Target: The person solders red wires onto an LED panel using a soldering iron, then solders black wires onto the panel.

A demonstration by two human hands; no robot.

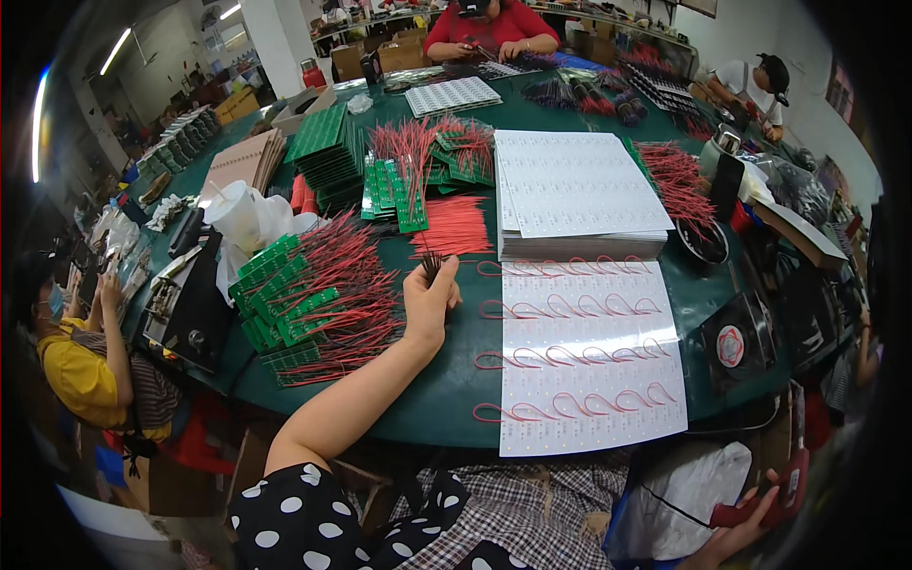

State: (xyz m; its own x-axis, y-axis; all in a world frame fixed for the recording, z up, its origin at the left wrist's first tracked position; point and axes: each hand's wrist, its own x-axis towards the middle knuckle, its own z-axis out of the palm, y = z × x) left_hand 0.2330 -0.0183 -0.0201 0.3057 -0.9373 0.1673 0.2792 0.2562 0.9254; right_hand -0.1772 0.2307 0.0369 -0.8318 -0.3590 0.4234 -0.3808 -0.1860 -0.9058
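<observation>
Near the middle of the table, my left hand point(432, 302) is closed round a small bunch of thin dark wires point(432, 261), their ends poking up above the fist. At the lower right, my right hand point(741, 534) grips a red gun-shaped hand tool point(787, 489), partly lost toward the dark rim. Between the hands lies a white circuit board sheet point(589, 427) with several rows of red wire loops point(598, 356) along it. Just beyond my left fist is a flat heap of red wires point(451, 226). Left of my forearm are green circuit boards point(271, 271) with red and black wires attached.
A tall stack of white board sheets point(579, 180) stands behind the wired sheet. Stacked green boards point(323, 142), a plastic cup point(233, 211) and a black box with a knob point(190, 323) occupy the left. Co-workers sit at the far side point(489, 38), left point(85, 370) and right.
</observation>
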